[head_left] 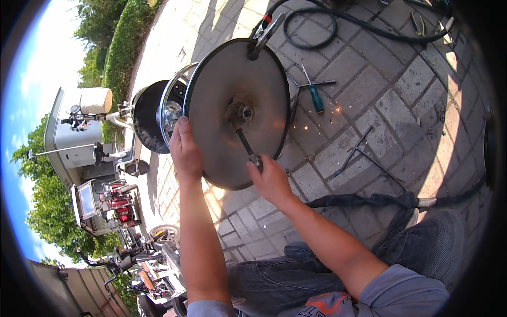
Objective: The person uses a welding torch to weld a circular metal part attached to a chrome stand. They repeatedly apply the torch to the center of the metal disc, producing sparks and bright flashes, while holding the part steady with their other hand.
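Observation:
A bar stool lies on its side, its round grey metal base (216, 79) turned toward me. My left hand (186, 145) is closed on the base's left rim, with its fingers hidden behind. In my right hand (269, 179) is what looks like a welding torch (244, 141). Its slim dark neck points at the rusty-edged hub (246, 112), and whether the tip touches cannot be told. A metal clamp (261, 42) bites the base's upper right rim. Behind the base show the chrome foot ring (165, 98) and the dark round seat (145, 113).
Orange sparks (338, 109) glow on the paving right of the base. Nearby lie a green-handled screwdriver (315, 98), T-shaped metal tools (355, 150) and pliers (418, 24). Black cables (359, 21) loop at the top; a thick hose (364, 201) runs rightward. Parked motorbikes (153, 264) stand left.

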Demonstrator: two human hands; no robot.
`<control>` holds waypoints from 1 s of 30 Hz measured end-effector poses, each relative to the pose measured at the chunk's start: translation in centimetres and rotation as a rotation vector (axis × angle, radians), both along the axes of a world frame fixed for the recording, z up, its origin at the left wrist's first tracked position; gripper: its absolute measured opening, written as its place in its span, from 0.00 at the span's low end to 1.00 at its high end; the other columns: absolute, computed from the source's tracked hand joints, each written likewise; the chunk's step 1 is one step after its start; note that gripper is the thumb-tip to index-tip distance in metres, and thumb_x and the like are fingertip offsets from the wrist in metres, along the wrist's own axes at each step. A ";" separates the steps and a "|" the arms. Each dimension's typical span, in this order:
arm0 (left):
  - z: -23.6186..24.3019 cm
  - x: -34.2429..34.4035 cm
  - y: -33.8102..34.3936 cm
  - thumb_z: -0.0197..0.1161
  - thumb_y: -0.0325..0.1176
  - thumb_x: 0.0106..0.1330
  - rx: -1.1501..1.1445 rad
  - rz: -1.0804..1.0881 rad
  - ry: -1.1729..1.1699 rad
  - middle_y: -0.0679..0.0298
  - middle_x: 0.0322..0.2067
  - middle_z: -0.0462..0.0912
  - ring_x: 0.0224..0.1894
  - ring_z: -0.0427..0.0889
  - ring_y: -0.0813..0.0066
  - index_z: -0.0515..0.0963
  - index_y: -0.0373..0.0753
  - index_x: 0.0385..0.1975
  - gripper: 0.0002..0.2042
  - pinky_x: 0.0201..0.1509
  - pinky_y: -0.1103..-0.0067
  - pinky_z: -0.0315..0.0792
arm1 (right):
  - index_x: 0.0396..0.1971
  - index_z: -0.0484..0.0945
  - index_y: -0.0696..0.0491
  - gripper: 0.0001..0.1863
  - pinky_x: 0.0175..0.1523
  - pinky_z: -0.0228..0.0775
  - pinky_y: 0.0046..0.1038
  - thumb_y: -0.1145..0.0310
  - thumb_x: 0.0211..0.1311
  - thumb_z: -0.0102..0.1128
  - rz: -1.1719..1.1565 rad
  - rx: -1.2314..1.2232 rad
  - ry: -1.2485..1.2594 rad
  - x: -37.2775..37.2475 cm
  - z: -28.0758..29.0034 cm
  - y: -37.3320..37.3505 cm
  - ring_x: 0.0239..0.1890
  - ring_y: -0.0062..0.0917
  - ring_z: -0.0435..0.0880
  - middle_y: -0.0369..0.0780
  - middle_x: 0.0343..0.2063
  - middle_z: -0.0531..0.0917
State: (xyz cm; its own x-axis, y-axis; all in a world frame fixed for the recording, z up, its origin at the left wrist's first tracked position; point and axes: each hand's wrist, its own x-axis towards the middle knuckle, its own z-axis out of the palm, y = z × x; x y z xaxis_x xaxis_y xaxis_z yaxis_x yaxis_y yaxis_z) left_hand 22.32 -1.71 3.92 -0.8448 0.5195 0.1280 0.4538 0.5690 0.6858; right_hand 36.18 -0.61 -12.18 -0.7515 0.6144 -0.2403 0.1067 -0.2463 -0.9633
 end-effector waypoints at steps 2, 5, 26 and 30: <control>-0.3 0.0 0.2 0.44 0.49 0.80 0.019 0.012 0.038 0.64 0.37 0.82 0.39 0.77 0.78 0.79 0.32 0.44 0.24 0.46 0.81 0.70 | 0.42 0.77 0.58 0.18 0.43 0.73 0.46 0.57 0.66 0.59 0.004 -0.021 0.001 0.1 0.2 0.3 0.39 0.52 0.82 0.53 0.33 0.83; -0.6 -0.5 -0.3 0.44 0.49 0.80 0.003 0.016 0.059 0.66 0.33 0.81 0.36 0.74 0.80 0.79 0.33 0.40 0.24 0.43 0.82 0.69 | 0.41 0.76 0.57 0.20 0.45 0.73 0.48 0.53 0.67 0.57 0.078 -0.082 -0.014 0.2 0.6 1.0 0.40 0.53 0.82 0.53 0.34 0.83; -0.6 -0.4 0.1 0.45 0.49 0.80 0.038 0.010 0.053 0.65 0.35 0.82 0.37 0.76 0.80 0.79 0.31 0.43 0.24 0.44 0.82 0.70 | 0.42 0.76 0.57 0.20 0.46 0.73 0.49 0.52 0.67 0.57 0.036 -0.005 -0.005 0.4 0.0 -0.3 0.42 0.54 0.81 0.54 0.37 0.82; -0.6 -0.4 0.2 0.45 0.49 0.80 0.046 0.023 0.027 0.65 0.36 0.82 0.38 0.76 0.79 0.79 0.31 0.44 0.24 0.45 0.82 0.71 | 0.41 0.76 0.57 0.20 0.46 0.73 0.49 0.52 0.67 0.57 0.037 -0.027 0.002 0.0 -0.1 0.1 0.42 0.54 0.81 0.54 0.37 0.82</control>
